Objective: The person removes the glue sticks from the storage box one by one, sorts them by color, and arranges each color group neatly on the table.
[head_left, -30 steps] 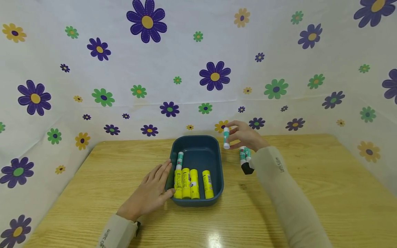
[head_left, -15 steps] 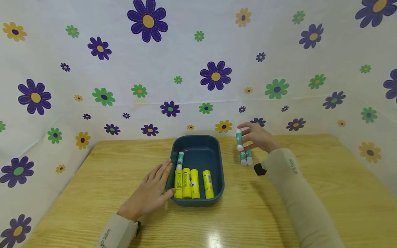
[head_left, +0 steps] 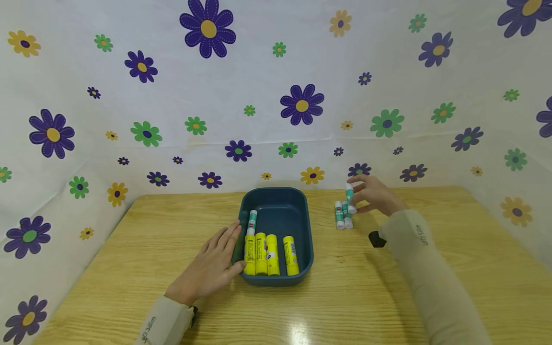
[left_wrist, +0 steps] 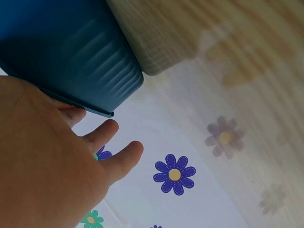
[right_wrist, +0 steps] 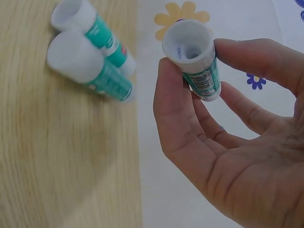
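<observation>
Appears partway done: in the tray (head_left: pixel 276 282), four yellow sticks (head_left: pixel 261 254) and one green stick (head_left: pixel 252 220); on the bench (head_left: pixel 345 297), two green sticks (head_left: pixel 339 215); not yet set down, another stick (right_wrist: pixel 203 80) pinched near them in the right hand (right_wrist: pixel 251 137), with left hand (head_left: pixel 213 264) fingers extended against the tray.

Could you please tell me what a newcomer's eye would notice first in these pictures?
Probably the four yellow tubes in the near end of the dark blue bin. Next, the right hand, pinching a white-and-green tube near two similar tubes right of the bin. Behind, purple flowers stand out on the white backdrop.
</observation>
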The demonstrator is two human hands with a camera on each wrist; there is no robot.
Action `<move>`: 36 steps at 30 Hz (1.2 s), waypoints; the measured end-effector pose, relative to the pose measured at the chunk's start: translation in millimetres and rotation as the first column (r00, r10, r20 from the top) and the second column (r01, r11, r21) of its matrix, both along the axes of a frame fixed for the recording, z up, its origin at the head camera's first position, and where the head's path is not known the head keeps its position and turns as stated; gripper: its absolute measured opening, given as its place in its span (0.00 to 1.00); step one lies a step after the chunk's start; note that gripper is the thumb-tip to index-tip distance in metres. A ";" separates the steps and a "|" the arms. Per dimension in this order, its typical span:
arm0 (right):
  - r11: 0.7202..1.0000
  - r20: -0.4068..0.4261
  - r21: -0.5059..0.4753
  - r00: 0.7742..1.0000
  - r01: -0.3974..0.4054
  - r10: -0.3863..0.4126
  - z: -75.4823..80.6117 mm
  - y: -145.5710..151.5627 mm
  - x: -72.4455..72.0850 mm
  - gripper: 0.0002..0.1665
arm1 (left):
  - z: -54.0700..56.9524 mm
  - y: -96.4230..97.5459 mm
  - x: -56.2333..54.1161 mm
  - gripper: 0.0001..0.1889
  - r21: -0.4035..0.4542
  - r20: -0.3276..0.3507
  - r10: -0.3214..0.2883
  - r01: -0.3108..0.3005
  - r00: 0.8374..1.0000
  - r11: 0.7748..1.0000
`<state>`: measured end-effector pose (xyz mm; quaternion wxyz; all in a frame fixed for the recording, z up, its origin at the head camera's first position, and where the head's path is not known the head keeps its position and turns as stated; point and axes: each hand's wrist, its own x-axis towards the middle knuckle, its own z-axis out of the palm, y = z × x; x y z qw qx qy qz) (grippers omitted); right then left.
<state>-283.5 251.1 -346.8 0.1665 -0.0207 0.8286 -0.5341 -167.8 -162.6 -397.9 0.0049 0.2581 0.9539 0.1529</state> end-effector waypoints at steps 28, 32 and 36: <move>0.989 0.086 0.148 0.995 0.028 -0.041 -35.1 9.6 -0.8 0.45 | -0.8 -0.6 -0.8 0.40 -0.002 0.001 -0.006 0.006 1.000 1.000; 0.989 0.096 0.148 0.994 0.029 -0.044 -34.5 7.5 -0.5 0.44 | -0.8 -0.7 -0.9 0.41 -0.005 0.000 -0.005 0.005 1.000 1.000; 0.987 0.118 0.159 0.992 0.018 -0.037 -29.8 6.3 0.7 0.45 | -0.8 -0.5 -1.5 0.41 -0.003 0.005 -0.005 0.005 1.000 1.000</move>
